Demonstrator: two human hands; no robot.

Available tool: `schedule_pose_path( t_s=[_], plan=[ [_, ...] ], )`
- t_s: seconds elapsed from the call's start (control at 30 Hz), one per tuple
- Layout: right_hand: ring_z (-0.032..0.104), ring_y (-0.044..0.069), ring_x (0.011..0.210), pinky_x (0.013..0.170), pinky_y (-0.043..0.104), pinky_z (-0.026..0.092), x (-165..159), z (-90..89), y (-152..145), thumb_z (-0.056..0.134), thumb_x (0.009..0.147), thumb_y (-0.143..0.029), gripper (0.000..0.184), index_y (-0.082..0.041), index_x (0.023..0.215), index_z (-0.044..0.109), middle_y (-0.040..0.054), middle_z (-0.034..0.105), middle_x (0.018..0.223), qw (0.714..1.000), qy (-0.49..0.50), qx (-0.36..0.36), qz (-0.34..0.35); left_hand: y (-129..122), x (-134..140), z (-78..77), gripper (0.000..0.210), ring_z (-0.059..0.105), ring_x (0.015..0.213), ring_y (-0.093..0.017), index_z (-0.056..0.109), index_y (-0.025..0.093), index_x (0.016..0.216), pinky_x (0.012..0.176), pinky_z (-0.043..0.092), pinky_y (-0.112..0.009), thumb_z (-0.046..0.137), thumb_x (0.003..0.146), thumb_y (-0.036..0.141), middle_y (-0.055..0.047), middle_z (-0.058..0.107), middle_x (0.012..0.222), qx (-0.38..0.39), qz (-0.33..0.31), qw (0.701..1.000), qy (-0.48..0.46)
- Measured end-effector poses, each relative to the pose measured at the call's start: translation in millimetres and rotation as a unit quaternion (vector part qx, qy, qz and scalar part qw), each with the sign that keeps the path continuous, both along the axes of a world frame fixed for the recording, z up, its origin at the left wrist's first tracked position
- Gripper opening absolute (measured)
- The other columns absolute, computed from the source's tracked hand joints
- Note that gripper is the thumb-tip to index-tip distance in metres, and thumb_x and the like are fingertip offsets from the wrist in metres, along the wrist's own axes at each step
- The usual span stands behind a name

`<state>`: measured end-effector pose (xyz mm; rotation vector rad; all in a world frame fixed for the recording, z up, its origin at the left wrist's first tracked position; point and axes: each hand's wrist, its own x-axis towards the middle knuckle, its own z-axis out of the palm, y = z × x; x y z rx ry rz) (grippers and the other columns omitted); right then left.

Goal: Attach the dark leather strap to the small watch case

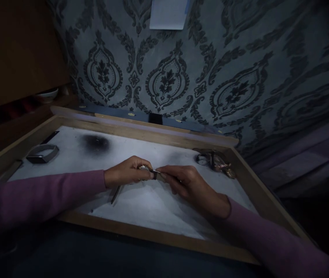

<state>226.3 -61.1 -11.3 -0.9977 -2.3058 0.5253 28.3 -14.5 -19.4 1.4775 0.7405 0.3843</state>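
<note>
My left hand point(128, 172) is closed around a wristwatch point(144, 168) with a round, shiny case, held just above the white sheet point(153, 204). Below that hand, a narrow dark strip point(116, 195), perhaps part of its strap, slants downward. My right hand point(186, 181) pinches a thin, silvery piece point(156, 171) between thumb and forefinger, right against the dark strap end point(154, 175) of the watch. Whether this piece is a small tool or part of the watch, I cannot tell. Both hands meet near the middle of the wooden tray.
The wooden tray point(103, 224) has raised walls. Inside at left lies a grey band-like watch point(42, 153) near a dark flat item point(13, 170). Several watches point(215, 161) are heaped at right. A dark smudge point(95, 143) marks the sheet. Patterned wallpaper point(167, 81) rises behind.
</note>
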Motion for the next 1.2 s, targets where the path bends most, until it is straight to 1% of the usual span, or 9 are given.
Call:
schedule_pose_path(
  t_s=[0.17,0.33,0.4,0.5,0.67,0.8,0.93,1.07,1.2],
  plan=[
    [0.048,0.007,0.043,0.047,0.017,0.037,-0.2,1.0,0.3,0.046,0.094,-0.019,0.025,-0.011,0.093,0.07,-0.0015,0.058,0.053,1.0,0.001,-0.026,-0.005,0.0,0.0,4.7,0.019,0.037,0.056,-0.008,0.061,0.013,0.072,0.051,0.028,-0.019,0.057,0.076,0.031,0.004,0.046,0.062,-0.023,0.024,0.999,0.043],
    [0.049,0.008,0.043,0.046,0.017,0.037,-0.1,1.6,0.9,0.047,0.093,-0.017,0.024,-0.01,0.095,0.07,-0.0015,0.058,0.053,1.0,0.006,-0.029,0.003,-0.2,0.5,3.7,0.024,0.045,0.065,-0.01,0.063,0.014,0.076,0.059,0.035,-0.019,0.053,0.08,0.035,0.001,0.053,0.072,-0.03,0.06,0.995,0.074],
    [0.049,0.008,0.043,0.046,0.017,0.037,0.1,2.0,1.1,0.046,0.094,-0.018,0.024,-0.011,0.095,0.069,-0.0015,0.058,0.053,1.0,0.004,-0.027,0.002,0.0,1.3,2.2,0.024,0.045,0.066,-0.01,0.061,0.014,0.075,0.06,0.036,-0.019,0.053,0.079,0.036,0.002,0.052,0.072,-0.038,0.078,0.994,0.073],
    [0.049,0.008,0.043,0.047,0.018,0.037,0.2,2.5,0.9,0.046,0.094,-0.018,0.024,-0.011,0.094,0.069,-0.0013,0.058,0.053,1.0,0.003,-0.021,0.003,-0.1,2.0,1.3,0.022,0.043,0.064,-0.01,0.057,0.015,0.071,0.059,0.036,-0.019,0.053,0.078,0.036,0.003,0.047,0.067,-0.044,0.086,0.993,0.068],
    [0.051,0.009,0.046,0.049,0.019,0.038,0.6,2.3,0.8,0.045,0.094,-0.019,0.025,-0.01,0.093,0.069,-0.0003,0.059,0.054,1.0,0.001,-0.008,0.001,-0.8,0.7,5.0,0.015,0.043,0.066,-0.01,0.055,0.016,0.07,0.059,0.035,-0.018,0.053,0.074,0.03,0.003,0.046,0.069,-0.044,0.069,0.995,0.057],
    [0.049,0.008,0.045,0.048,0.019,0.037,0.8,2.3,1.2,0.044,0.096,-0.022,0.027,-0.012,0.092,0.069,-0.0013,0.058,0.053,1.0,-0.005,-0.005,-0.001,-0.1,-0.9,6.1,0.013,0.036,0.056,-0.008,0.055,0.015,0.068,0.05,0.026,-0.018,0.057,0.068,0.027,0.005,0.043,0.061,-0.04,0.031,0.998,0.043],
    [0.048,0.008,0.044,0.047,0.018,0.036,1.1,1.9,1.0,0.044,0.095,-0.022,0.026,-0.012,0.094,0.068,-0.0025,0.055,0.05,1.0,-0.008,-0.016,-0.004,1.1,-0.8,5.0,0.013,0.029,0.05,-0.007,0.057,0.014,0.066,0.047,0.02,-0.02,0.058,0.067,0.027,0.006,0.039,0.055,-0.031,0.012,0.999,0.026],
    [0.047,0.007,0.042,0.045,0.017,0.035,2.1,0.5,1.8,0.046,0.094,-0.023,0.025,-0.011,0.094,0.068,-0.0034,0.053,0.049,0.998,0.007,-0.058,-0.012,1.6,-0.1,5.2,0.012,0.032,0.052,-0.007,0.058,0.014,0.066,0.049,0.023,-0.02,0.057,0.068,0.026,0.006,0.04,0.057,-0.029,0.018,0.999,0.041],
    [0.045,0.007,0.039,0.042,0.017,0.034,2.3,-0.4,2.9,0.046,0.094,-0.026,0.027,-0.01,0.09,0.067,-0.0048,0.048,0.046,0.987,0.044,-0.155,-0.027,2.7,-0.8,4.6,0.013,0.035,0.056,-0.008,0.059,0.014,0.068,0.051,0.025,-0.019,0.056,0.068,0.026,0.004,0.044,0.062,-0.026,0.016,0.998,0.051]
  ],
)
